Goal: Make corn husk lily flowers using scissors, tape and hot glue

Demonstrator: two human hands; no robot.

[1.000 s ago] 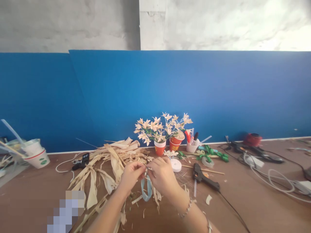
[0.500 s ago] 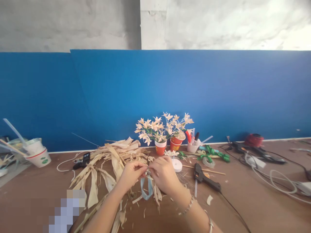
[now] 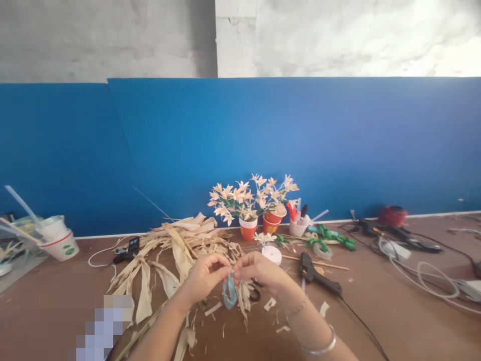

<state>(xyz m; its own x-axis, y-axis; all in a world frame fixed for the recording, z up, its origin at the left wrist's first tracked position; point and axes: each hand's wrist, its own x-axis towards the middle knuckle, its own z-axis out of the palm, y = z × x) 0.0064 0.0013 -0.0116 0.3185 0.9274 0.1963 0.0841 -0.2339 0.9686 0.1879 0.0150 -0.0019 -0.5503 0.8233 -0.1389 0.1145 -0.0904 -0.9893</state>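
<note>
My left hand [image 3: 208,278] is closed in a pinch, its fingertips almost meeting those of my right hand [image 3: 259,271]. A thin pale wire [image 3: 152,202] slants from up by the blue panel down toward the pinch; its lower part is lost against the husks. From between the fingertips hangs a loop of pale blue ribbon-like strip [image 3: 230,296]. My right hand pinches at the strip's upper end, though the exact grip is hidden. Beneath and left of both hands spreads a heap of dried corn husks [image 3: 180,245]. A dark ring-shaped handle [image 3: 255,293] shows under my right hand.
Behind the hands, pale husk flowers [image 3: 240,195] stand in red paper cups [image 3: 248,231]. A white roll [image 3: 272,255], a black glue gun [image 3: 319,276] with its cord, green ribbon [image 3: 330,235] and a tape roll [image 3: 323,250] lie rightward. A white cup [image 3: 60,245] stands far left.
Both hands have shifted slightly lower, and my right forearm has turned. The wire's far end has swung up and to the right. The blue loop now hangs narrower.
</note>
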